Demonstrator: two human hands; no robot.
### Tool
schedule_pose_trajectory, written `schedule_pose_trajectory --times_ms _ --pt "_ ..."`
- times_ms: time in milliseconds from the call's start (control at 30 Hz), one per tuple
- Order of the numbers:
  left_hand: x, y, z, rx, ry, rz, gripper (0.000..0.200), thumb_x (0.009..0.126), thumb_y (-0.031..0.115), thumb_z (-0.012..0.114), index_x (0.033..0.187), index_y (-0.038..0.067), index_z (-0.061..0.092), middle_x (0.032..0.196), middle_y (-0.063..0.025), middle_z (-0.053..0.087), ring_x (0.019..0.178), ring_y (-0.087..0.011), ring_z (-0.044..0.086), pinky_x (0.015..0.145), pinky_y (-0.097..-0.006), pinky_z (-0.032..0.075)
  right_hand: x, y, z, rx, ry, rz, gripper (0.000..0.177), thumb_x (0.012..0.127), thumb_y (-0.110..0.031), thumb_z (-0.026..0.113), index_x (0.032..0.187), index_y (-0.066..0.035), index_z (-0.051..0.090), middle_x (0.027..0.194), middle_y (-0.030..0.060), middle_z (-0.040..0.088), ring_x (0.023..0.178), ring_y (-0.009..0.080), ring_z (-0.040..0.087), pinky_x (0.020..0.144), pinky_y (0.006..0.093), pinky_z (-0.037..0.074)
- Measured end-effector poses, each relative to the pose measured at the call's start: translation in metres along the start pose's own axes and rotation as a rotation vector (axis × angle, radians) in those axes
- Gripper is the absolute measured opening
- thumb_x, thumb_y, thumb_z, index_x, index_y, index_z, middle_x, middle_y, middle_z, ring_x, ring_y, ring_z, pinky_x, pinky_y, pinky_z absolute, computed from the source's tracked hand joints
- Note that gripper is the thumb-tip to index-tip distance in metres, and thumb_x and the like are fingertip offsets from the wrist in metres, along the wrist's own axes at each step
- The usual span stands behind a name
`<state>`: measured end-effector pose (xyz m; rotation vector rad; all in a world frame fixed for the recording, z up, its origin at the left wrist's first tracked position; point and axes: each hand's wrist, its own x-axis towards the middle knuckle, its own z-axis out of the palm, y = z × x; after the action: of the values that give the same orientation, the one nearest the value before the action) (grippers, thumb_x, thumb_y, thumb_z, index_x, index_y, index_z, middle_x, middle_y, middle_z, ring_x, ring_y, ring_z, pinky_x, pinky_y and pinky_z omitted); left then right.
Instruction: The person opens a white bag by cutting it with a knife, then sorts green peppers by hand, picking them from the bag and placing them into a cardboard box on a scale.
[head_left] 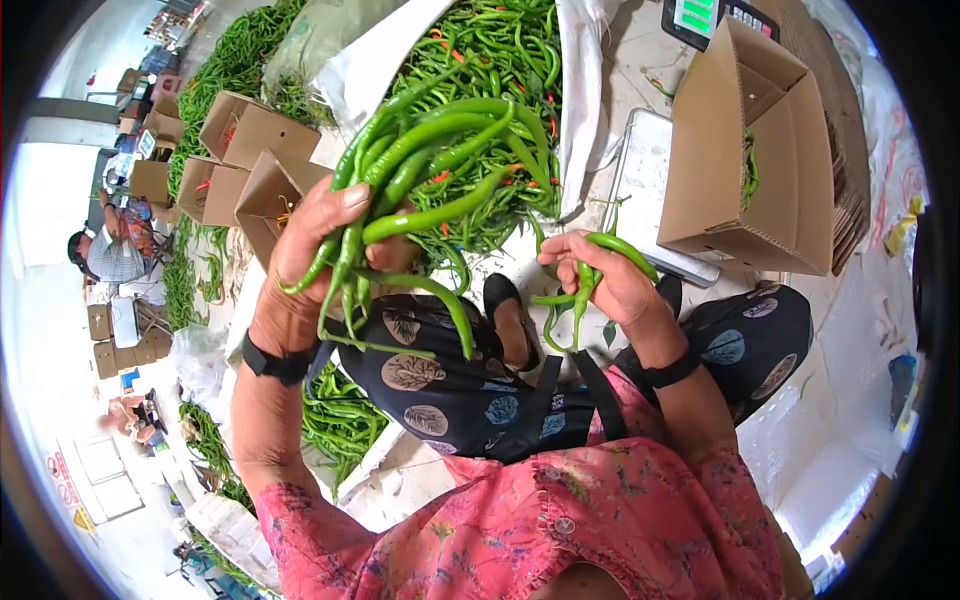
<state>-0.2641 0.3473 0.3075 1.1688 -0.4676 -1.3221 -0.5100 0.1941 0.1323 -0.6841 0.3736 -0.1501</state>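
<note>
My left hand (pixel 325 235) is closed around a thick bunch of long green chili peppers (pixel 420 145), their curved bodies fanning up and right, with some stems hanging below. In my right hand (pixel 610 280) are a few green chili peppers (pixel 583 295), pinched between bent fingers. Both hands are raised above my lap, apart from each other. Behind the bunch lies a large heap of green chilies (pixel 500 60) with some red ones mixed in, on white sacking (pixel 590 90). My left hand hides part of the chilies it holds.
An open cardboard box (pixel 690 200) holding a few chilies stands on a metal platform (pixel 640 160) at right, near a digital scale display (pixel 695 15). More cardboard boxes (pixel 265 135) stand at left. Another green chili pile (pixel 345 415) is beside my left leg. A seated person (pixel 115 250) is farther left.
</note>
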Motion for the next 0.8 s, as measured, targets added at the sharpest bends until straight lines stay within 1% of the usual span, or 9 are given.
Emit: schedule_pose_trajectory --times_ms 100,233,300,367,567,600,633,700,800 --pt "-0.015 -0.017 0.029 -0.099 0.038 0.043 0.049 0.087 0.027 0.064 0.121 -0.004 0.048 0.095 -0.0164 0.061 0.061 -0.0130 0.052 0.050 -0.0234 0.045 -0.012 -0.012 0.015 -0.015 -0.098 -0.066 0.041 0.097 -0.035 0.055 0.115 0.001 0.060 0.104 0.0065 0.062 0.073 0.0066 0.050 0.068 0.0233 0.046" --pt "-0.022 -0.059 0.047 -0.443 0.003 0.060 0.052 0.084 0.022 0.063 0.125 -0.005 0.047 0.106 -0.0199 0.061 0.068 -0.0157 0.051 0.057 -0.0266 0.045 -0.034 -0.021 0.026 0.142 -0.143 -0.164 0.051 0.096 -0.040 0.054 0.121 0.005 0.054 0.105 0.0137 0.061 0.070 0.0096 0.050 0.064 0.0249 0.044" --pt "-0.020 -0.081 0.058 -0.534 0.038 0.065 0.054 0.080 0.025 0.065 0.117 -0.010 0.050 0.090 -0.0109 0.057 0.060 -0.0118 0.040 0.051 -0.0244 0.037 -0.043 -0.022 0.022 0.193 -0.138 -0.179 0.053 0.096 -0.041 0.053 0.123 0.005 0.053 0.104 0.0128 0.061 0.068 0.0094 0.050 0.061 0.0247 0.043" --pt "-0.017 -0.105 0.058 -0.517 -0.012 0.083 0.052 0.077 0.022 0.065 0.118 -0.008 0.051 0.093 -0.0104 0.058 0.065 -0.0140 0.043 0.057 -0.0261 0.039 -0.051 -0.024 0.019 0.215 -0.092 -0.167 0.052 0.098 -0.040 0.051 0.123 0.005 0.053 0.102 0.0120 0.061 0.066 0.0083 0.049 0.058 0.0239 0.041" --pt "-0.014 -0.159 0.067 -0.394 0.122 0.152 0.058 0.076 0.012 0.066 0.128 -0.004 0.046 0.116 -0.0171 0.057 0.077 -0.0206 0.051 0.066 -0.0306 0.046 -0.075 -0.027 0.029 0.256 -0.085 -0.091 0.045 0.098 -0.035 0.052 0.118 0.006 0.055 0.097 0.0096 0.060 0.065 0.0066 0.047 0.057 0.0224 0.040" --pt "-0.013 -0.167 0.067 -0.481 0.095 0.153 0.057 0.077 0.012 0.066 0.126 -0.008 0.045 0.109 -0.0201 0.059 0.076 -0.0231 0.060 0.067 -0.0325 0.053 -0.074 -0.028 0.033 0.118 0.003 -0.079 0.042 0.098 -0.032 0.052 0.117 0.005 0.056 0.096 0.0093 0.060 0.066 0.0063 0.047 0.057 0.0222 0.039" --pt "-0.012 -0.173 0.066 -0.490 0.102 0.145 0.057 0.077 0.012 0.066 0.126 -0.008 0.045 0.109 -0.0201 0.059 0.076 -0.0231 0.060 0.067 -0.0325 0.053 -0.073 -0.028 0.033 -0.020 0.091 -0.065 0.039 0.098 -0.029 0.053 0.116 0.005 0.057 0.095 0.0090 0.060 0.066 0.0060 0.047 0.057 0.0220 0.039" --pt "-0.010 -0.184 0.064 -0.586 0.055 0.148 0.055 0.077 0.013 0.066 0.124 -0.007 0.047 0.109 -0.0198 0.059 0.077 -0.0242 0.060 0.070 -0.0342 0.052 -0.070 -0.020 0.025 -0.012 0.101 -0.053 0.037 0.098 -0.025 0.053 0.118 0.006 0.057 0.096 0.0096 0.061 0.068 0.0077 0.049 0.060 0.0224 0.042" --pt "-0.005 -0.199 0.060 -0.660 0.113 0.149 0.051 0.078 0.009 0.066 0.123 -0.006 0.048 0.108 -0.0189 0.059 0.077 -0.0252 0.059 0.071 -0.0365 0.052 -0.069 -0.013 0.019 0.183 -0.023 -0.035 0.037 0.099 -0.021 0.052 0.124 0.007 0.055 0.107 0.0124 0.063 0.089 0.0132 0.059 0.082 0.0269 0.049"
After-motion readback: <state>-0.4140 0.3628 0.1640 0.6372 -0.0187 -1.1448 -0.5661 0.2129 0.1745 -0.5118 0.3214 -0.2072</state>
